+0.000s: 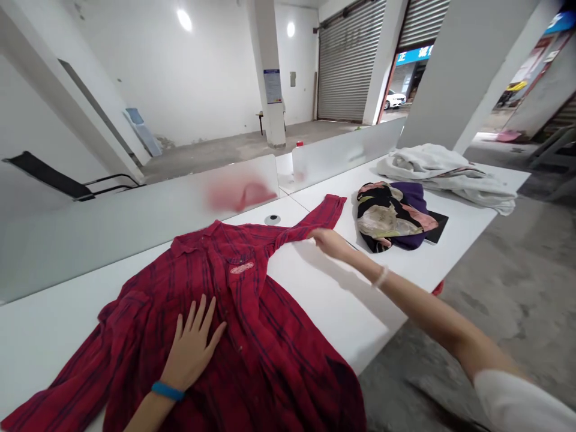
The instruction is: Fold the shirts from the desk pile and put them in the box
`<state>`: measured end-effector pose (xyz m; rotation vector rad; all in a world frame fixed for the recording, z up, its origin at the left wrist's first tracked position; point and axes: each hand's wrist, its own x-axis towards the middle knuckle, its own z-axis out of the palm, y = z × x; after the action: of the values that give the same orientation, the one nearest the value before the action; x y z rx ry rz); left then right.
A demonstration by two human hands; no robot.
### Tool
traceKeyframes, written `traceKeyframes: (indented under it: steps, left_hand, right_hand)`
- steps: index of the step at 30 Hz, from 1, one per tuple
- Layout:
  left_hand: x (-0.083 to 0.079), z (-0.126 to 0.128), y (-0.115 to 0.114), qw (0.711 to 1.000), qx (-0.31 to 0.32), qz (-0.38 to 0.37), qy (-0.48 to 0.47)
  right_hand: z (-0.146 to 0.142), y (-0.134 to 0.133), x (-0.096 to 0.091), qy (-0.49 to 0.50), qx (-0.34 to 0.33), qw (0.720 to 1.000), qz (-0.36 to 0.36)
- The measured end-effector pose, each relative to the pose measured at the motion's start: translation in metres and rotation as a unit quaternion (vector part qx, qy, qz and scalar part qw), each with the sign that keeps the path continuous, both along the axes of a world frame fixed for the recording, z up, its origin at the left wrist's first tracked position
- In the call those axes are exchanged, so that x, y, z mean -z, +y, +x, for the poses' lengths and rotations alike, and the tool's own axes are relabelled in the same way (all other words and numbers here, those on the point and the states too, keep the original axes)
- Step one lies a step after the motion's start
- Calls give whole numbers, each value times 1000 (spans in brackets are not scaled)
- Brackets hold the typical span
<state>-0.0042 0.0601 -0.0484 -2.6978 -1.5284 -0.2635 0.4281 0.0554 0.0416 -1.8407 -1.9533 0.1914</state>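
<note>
Red plaid shirt [245, 312] spread across the white table [315, 294]
Near side of the table: left hand [191, 348] flat on the shirt, fingers splayed; mid-table: right hand [332, 245] (pale bracelet [381, 276] at the wrist), fingers closed on a sleeve [326, 215].

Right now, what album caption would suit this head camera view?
Left hand spread on a red striped shirt, right hand holding its outstretched sleeve, on a white table.

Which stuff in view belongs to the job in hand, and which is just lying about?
In hand:
- red plaid shirt, left hand flat on it, right hand at one sleeve

Lying about:
- floral-print cloth
- purple cloth
- white cloth
</note>
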Motion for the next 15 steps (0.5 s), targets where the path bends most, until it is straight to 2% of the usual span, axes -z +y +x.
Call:
traceKeyframes:
  steps: [2,5,7,10,12,15]
  left_hand:
    - [2,-25,-3,1000,18,-9,12]
    - [-7,-54,-3,998,59,-7,35]
    - [-16,-63,-5,995,81,13,52]
    - [-28,-64,-9,991,98,61,71]
    - [-32,-61,-11,987,106,87,78]
    - [-33,-58,-13,984,116,110,75]
  right_hand:
    - [21,49,-6,-43,32,999,0]
    - [39,94,-5,-87,48,995,-10]
    - [48,111,-1,-114,47,992,-29]
    - [55,129,0,-164,45,983,-64]
    - [56,138,-8,-203,50,975,-78]
    - [54,140,-33,-257,66,962,-60]
